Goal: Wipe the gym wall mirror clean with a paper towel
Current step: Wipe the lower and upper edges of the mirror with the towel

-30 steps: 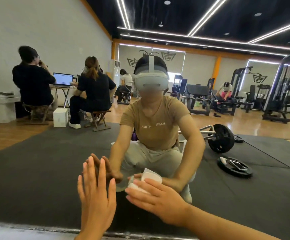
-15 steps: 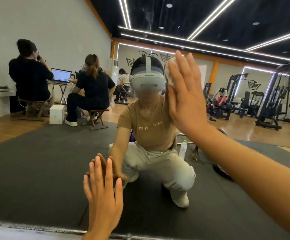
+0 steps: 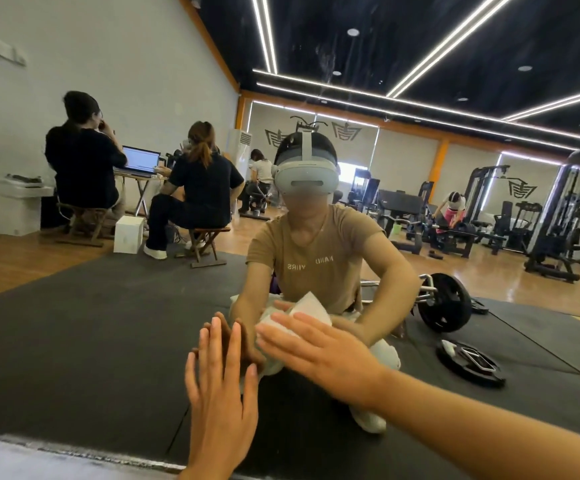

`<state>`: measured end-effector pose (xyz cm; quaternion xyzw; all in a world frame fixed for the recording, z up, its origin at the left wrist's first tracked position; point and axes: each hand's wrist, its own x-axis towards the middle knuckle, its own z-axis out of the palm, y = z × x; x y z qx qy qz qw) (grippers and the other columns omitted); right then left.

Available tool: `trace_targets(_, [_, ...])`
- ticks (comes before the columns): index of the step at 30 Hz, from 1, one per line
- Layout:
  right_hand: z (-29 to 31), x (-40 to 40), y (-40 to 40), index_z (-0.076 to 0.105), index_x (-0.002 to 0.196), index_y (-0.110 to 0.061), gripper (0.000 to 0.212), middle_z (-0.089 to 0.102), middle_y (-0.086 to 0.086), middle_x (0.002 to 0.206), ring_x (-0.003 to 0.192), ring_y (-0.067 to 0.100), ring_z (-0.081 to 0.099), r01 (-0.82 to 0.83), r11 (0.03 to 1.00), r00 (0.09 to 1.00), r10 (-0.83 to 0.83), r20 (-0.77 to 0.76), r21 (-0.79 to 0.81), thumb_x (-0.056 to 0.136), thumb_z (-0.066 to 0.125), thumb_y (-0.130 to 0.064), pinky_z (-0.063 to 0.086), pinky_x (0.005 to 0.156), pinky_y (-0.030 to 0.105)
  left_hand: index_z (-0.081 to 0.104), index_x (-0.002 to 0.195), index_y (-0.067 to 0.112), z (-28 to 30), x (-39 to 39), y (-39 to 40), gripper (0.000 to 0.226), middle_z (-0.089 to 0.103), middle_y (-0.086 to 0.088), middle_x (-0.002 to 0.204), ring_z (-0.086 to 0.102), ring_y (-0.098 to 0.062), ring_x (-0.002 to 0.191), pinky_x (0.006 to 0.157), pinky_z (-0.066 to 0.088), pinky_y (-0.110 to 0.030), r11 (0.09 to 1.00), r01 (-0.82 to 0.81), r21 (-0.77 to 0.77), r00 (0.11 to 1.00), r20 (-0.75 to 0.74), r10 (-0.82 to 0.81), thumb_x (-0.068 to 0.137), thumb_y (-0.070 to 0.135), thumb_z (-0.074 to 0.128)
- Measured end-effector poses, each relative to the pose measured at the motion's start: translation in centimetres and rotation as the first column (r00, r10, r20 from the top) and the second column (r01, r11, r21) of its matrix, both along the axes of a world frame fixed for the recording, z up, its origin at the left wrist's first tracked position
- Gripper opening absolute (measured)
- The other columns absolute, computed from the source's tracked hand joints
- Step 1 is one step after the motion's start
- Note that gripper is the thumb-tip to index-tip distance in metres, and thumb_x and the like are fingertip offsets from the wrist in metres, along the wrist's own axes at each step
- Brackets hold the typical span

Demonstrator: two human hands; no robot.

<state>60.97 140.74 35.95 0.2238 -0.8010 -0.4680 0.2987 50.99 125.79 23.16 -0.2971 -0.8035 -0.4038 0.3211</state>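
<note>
My left hand (image 3: 221, 403) lies flat on the mirror (image 3: 73, 341), fingers up, just beside my right hand (image 3: 319, 351), which presses the paper towel (image 3: 311, 308) to the glass. Leftward travel of the towel is blocked by the left hand. Glass above, right and far left is unobstructed. The mirror's bottom edge (image 3: 73, 453) bounds me below.

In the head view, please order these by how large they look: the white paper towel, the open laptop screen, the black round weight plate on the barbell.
1. Black round weight plate on the barbell
2. White paper towel, partly hidden by the right hand
3. Open laptop screen

All are mirror reflections at different depths, so real sizes stay unsure.
</note>
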Motion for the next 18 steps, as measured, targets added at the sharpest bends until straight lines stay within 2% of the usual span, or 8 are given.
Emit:
trace_targets(2, [2.7,0.0,0.2,0.049,0.147,-0.019,0.074,0.031,0.004,0.156,0.144,0.03,0.028,-0.043,0.996,0.997,0.038,-0.066,-0.073,0.076,0.064,-0.014,0.026,0.116,0.048,0.008,0.161,0.024,0.0,0.0,-0.3,0.063,0.0,-0.002,0.169,-0.001,-0.017,0.154,0.122,-0.008,-0.029,1.0,0.007,-0.017,1.0,-0.004,-0.007,0.105,0.049,0.018])
trace_targets(4, [6.3,-0.5,0.6,0.043,0.15,-0.013,0.063,0.03,0.009,0.157,0.144,0.035,0.029,-0.13,0.951,0.985,0.093,-0.143,-0.28,0.087,0.045,-0.001,0.052,0.098,0.051,0.009,0.161,0.023,0.1,-0.1,-0.4,0.063,0.001,-0.001,0.169,0.0,-0.016,0.154,0.122,-0.006,-0.028,1.0,0.0,-0.013,1.0,-0.001,0.0,0.105,0.049,0.017])
trace_targets(5, [8.4,-0.8,0.9,0.041,0.15,-0.01,0.063,0.032,0.013,0.157,0.145,0.038,0.029,-0.171,0.918,0.974,0.103,-0.202,-0.357,0.089,0.037,0.003,0.056,0.093,0.049,0.009,0.161,0.023,0.2,-0.2,-0.3,0.064,0.001,-0.001,0.169,0.0,-0.016,0.154,0.121,-0.006,-0.029,1.0,-0.002,-0.005,1.0,0.006,0.002,0.104,0.049,0.021])
trace_targets(7, [12.8,-1.3,1.1,0.039,0.15,-0.005,0.066,0.035,0.017,0.157,0.146,0.04,0.025,-0.232,0.855,0.931,0.056,-0.362,-0.464,0.086,0.039,0.012,0.051,0.101,0.05,0.009,0.161,0.024,0.4,-0.1,0.1,0.066,0.001,0.0,0.169,0.0,-0.016,0.154,0.121,-0.005,-0.03,1.0,0.0,0.024,1.0,0.018,-0.001,0.103,0.05,0.024])
trace_targets(9, [15.5,-2.1,0.3,0.034,0.152,-0.002,0.072,0.033,0.019,0.158,0.148,0.039,0.018,-0.301,0.793,0.866,-0.005,-0.499,-0.53,0.084,0.049,0.02,0.035,0.115,0.055,0.008,0.161,0.026,0.4,0.0,0.5,0.065,0.003,-0.002,0.169,-0.001,-0.015,0.154,0.121,-0.006,-0.031,0.999,-0.003,0.046,1.0,0.022,0.002,0.104,0.054,0.017])
trace_targets(11, [15.2,-2.7,-0.3,0.032,0.152,0.0,0.069,0.031,0.019,0.159,0.148,0.04,0.015,-0.339,0.77,0.841,-0.01,-0.541,-0.54,0.087,0.05,0.016,0.021,0.122,0.055,0.006,0.161,0.027,0.5,0.2,0.8,0.064,0.002,-0.001,0.169,-0.002,-0.015,0.155,0.122,-0.007,-0.03,0.998,-0.008,0.062,1.0,0.03,0.006,0.104,0.055,0.013])
trace_targets(14, [11.3,-2.7,-0.6,0.033,0.151,0.001,0.059,0.031,0.018,0.159,0.149,0.039,0.019,-0.326,0.769,0.882,0.038,-0.47,-0.55,0.092,0.038,0.004,0.01,0.125,0.044,0.007,0.161,0.027,0.3,0.2,0.9,0.063,0.003,-0.001,0.169,0.0,-0.016,0.155,0.122,-0.007,-0.03,0.997,-0.015,0.069,0.999,0.03,0.013,0.104,0.054,0.013])
trace_targets(18, [4.6,-0.7,0.1,0.027,0.153,-0.004,0.063,0.027,0.015,0.161,0.15,0.036,0.019,-0.158,0.858,0.967,0.035,-0.251,-0.489,0.091,0.029,0.001,0.025,0.12,0.052,0.01,0.161,0.026,0.4,0.2,0.7,0.063,0.003,0.0,0.169,0.0,-0.015,0.154,0.121,-0.006,-0.03,0.997,-0.007,0.071,0.999,0.031,0.005,0.104,0.053,0.016])
